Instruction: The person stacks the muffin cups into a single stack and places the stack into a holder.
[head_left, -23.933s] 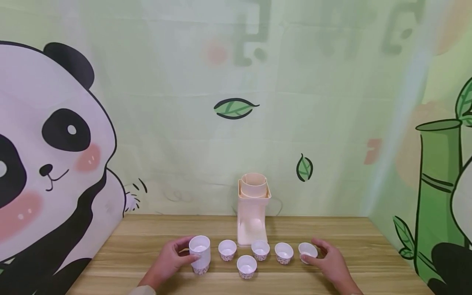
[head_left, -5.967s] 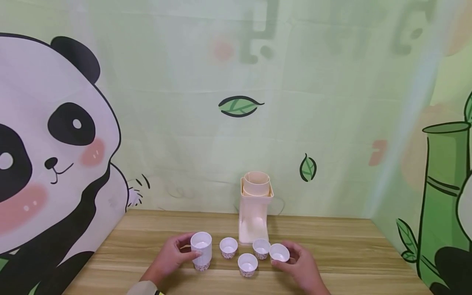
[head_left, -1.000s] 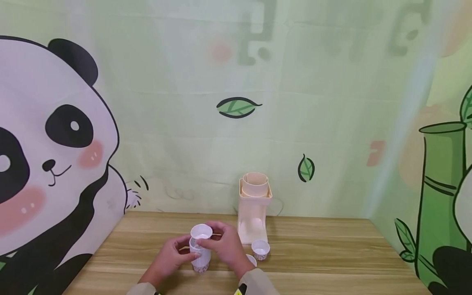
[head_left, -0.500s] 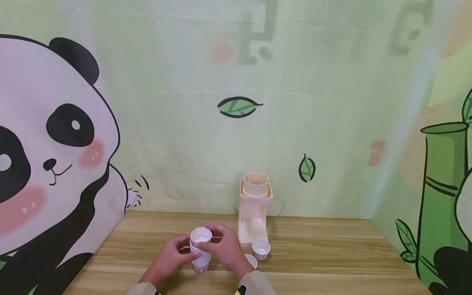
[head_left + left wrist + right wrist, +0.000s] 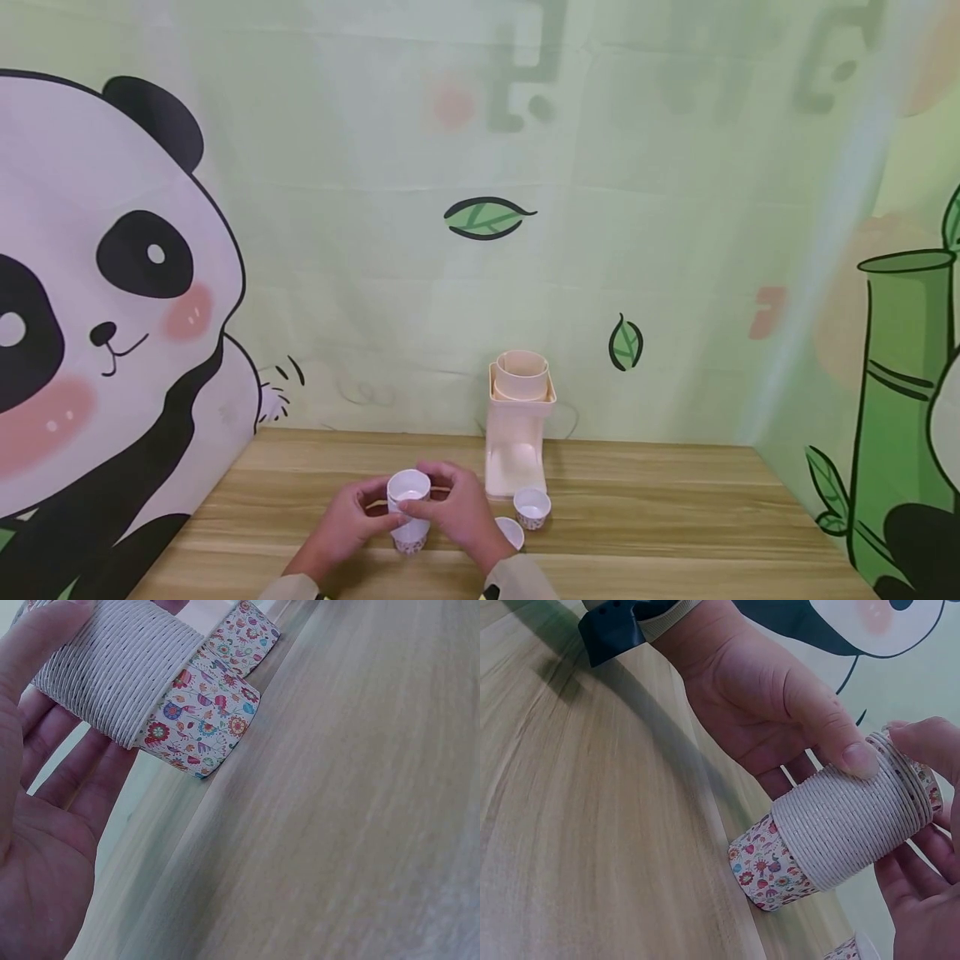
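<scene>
My left hand [image 5: 348, 521] grips a stack of nested white paper cups [image 5: 410, 532] standing upright on the table; the lowest cup shows a floral print. At the top of the stack, my right hand [image 5: 459, 510] holds the topmost cup [image 5: 408, 485], thumb in front and fingers behind. In the right wrist view, a strip of floral print [image 5: 933, 787] shows beyond the stacked rims [image 5: 847, 821], by the right thumb. A floral cup [image 5: 244, 637] stands beside the stack in the left wrist view.
To the right are a small floral cup [image 5: 532, 508] and another cup [image 5: 512, 532], partly hidden by my right forearm. Behind them stands a pale pink holder [image 5: 514, 433] with a round cylinder on top. A printed panda backdrop [image 5: 337, 250] closes off the table's [image 5: 675, 517] far side.
Over the last second, my right hand has lowered the top cup onto the stack. Six seconds ago, that hand held a cup at the right; the rightmost cups of the row are gone from there.
</scene>
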A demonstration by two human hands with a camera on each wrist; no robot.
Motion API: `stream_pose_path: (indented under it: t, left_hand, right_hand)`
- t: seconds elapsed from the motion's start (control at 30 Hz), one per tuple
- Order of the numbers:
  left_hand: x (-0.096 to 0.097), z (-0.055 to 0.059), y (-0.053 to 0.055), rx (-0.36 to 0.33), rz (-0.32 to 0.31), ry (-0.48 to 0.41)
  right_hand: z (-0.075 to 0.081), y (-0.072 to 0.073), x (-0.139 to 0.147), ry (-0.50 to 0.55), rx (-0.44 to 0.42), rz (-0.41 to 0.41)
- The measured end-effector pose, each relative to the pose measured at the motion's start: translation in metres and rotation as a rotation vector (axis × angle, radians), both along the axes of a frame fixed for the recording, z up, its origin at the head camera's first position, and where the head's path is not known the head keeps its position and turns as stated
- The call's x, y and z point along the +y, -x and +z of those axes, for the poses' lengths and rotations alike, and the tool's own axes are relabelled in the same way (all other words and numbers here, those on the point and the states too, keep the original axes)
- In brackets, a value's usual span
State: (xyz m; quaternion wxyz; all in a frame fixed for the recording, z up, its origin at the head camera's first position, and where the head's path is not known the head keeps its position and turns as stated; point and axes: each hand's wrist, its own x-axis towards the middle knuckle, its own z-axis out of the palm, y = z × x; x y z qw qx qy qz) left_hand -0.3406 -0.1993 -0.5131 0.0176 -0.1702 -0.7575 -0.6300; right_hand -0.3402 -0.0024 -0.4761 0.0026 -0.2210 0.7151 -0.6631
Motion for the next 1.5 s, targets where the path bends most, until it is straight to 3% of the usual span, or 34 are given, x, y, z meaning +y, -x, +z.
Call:
stream_pose_path:
  t: [0.4,0.9,1.5]
  left_hand:
    - [0.0025,0.0009,0.0000,-0.010,0.019,0.002]
    - [0.0022,-0.0030,0.0020,-0.002,-0.007,0.005]
    - [0.0017,0.0020,0.0001,-0.009,0.004,0.022]
  right_hand:
    - [-0.0064,0.0029,0.0006,0.019,0.003,0.008]
    - [-0.0052,-0.0012,-0.0005,0.009,0.025,-0.012]
    - [-0.0096,0.0004,-0.0005,-0.004,0.070,-0.009]
